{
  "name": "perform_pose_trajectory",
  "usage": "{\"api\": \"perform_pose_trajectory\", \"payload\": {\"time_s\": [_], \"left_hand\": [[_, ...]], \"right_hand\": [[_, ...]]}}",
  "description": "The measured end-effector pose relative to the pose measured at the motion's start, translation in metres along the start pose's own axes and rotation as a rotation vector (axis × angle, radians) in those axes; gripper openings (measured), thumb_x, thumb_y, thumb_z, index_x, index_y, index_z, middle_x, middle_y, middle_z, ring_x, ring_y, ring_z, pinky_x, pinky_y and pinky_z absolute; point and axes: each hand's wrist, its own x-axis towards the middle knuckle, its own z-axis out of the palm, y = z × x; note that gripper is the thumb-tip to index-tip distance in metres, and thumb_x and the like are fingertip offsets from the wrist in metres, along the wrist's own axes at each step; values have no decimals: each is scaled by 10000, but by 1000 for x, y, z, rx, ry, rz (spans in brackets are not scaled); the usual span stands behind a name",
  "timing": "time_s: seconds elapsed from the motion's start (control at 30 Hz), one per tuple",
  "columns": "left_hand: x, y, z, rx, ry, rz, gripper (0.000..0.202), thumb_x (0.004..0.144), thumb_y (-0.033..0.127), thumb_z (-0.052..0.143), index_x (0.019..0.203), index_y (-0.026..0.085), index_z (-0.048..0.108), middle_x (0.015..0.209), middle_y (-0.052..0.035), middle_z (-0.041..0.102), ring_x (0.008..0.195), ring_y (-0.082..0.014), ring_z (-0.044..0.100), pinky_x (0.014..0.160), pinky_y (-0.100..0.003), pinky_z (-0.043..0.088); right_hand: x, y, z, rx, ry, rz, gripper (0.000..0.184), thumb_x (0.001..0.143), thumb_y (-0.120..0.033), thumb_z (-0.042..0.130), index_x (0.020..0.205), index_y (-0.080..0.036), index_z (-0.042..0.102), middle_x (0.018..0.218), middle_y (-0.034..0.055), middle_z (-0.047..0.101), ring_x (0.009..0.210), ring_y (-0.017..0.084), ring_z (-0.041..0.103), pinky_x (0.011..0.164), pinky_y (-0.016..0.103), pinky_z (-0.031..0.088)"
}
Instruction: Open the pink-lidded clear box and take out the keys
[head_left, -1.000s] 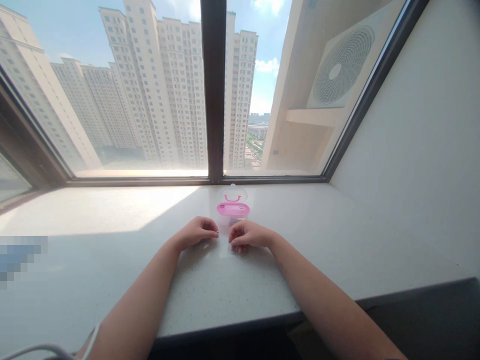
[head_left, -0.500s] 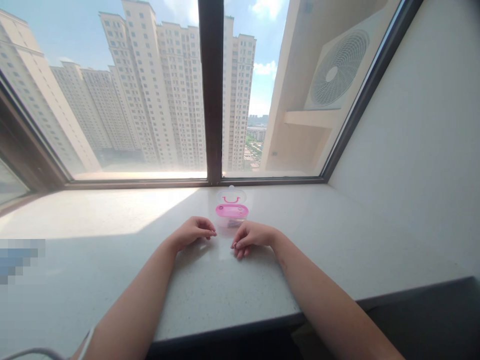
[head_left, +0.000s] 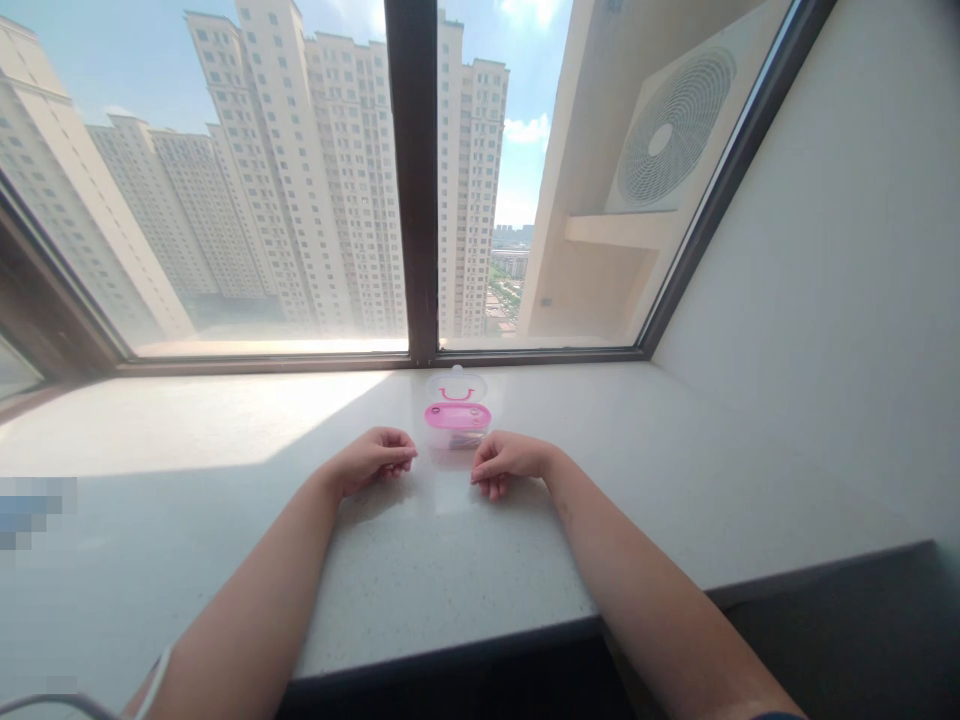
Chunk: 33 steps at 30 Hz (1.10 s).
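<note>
On the pale stone windowsill, just past my hands, stands a small clear plastic box (head_left: 442,438) with a pink inner tray (head_left: 458,415). Its transparent lid (head_left: 457,386) is raised at the back and carries a pink handle. Small round items lie on the tray, and darker things show through the box's front. My left hand (head_left: 380,460) is closed in a pinch to the left of the box. To the front right of it, my right hand (head_left: 510,463) is pinched too, fingers curled under. Whatever either pinch holds is too small to make out.
The stone sill (head_left: 450,580) runs from a dark front edge to the brown window frame (head_left: 424,200). A white wall (head_left: 810,250) bounds it on the right. A pale cable (head_left: 60,702) lies at lower left, below a blurred-out blue patch (head_left: 30,515).
My hands have drawn farther apart, the left one moving left and the right one slightly right. The view has shifted a little. The box stays where it was on the sill.
</note>
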Motion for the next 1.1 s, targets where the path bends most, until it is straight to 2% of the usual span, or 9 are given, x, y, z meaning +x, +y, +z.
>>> {"api": "perform_pose_trajectory", "payload": {"time_s": [0.13,0.37,0.6,0.73,1.1], "left_hand": [[1,0,5,74,-33,30,308,695,417,695,717,141,560,548,33,512,470,-64,401,457,-205,236],[6,-5,9,176,18,51,340,694,467,676,745,146,574,584,6,568,495,-91,464,484,-222,312],[9,-6,8,190,9,35,346,667,446,694,807,139,615,694,-48,643,565,-127,549,513,-239,380],[10,-7,7,206,16,39,350,692,459,671,809,132,627,729,-72,666,559,-125,546,504,-240,377],[8,-5,9,223,30,48,353,695,467,669,801,131,644,695,-64,654,552,-127,526,506,-245,370]], "right_hand": [[1,2,-2,18,45,-33,320,692,-383,755,763,-90,649,628,23,669,503,94,634,459,163,478],[2,-1,3,32,115,-25,307,680,-370,763,757,-97,644,623,20,666,503,90,621,462,166,477],[2,-1,3,41,112,-27,283,673,-337,771,764,-101,644,614,18,667,479,83,604,475,175,492],[3,1,1,43,109,-21,285,674,-337,772,768,-100,645,613,19,665,489,86,610,481,177,497],[2,-2,3,41,115,-22,256,680,-312,767,763,-104,642,606,15,661,482,83,604,480,177,493]]}}
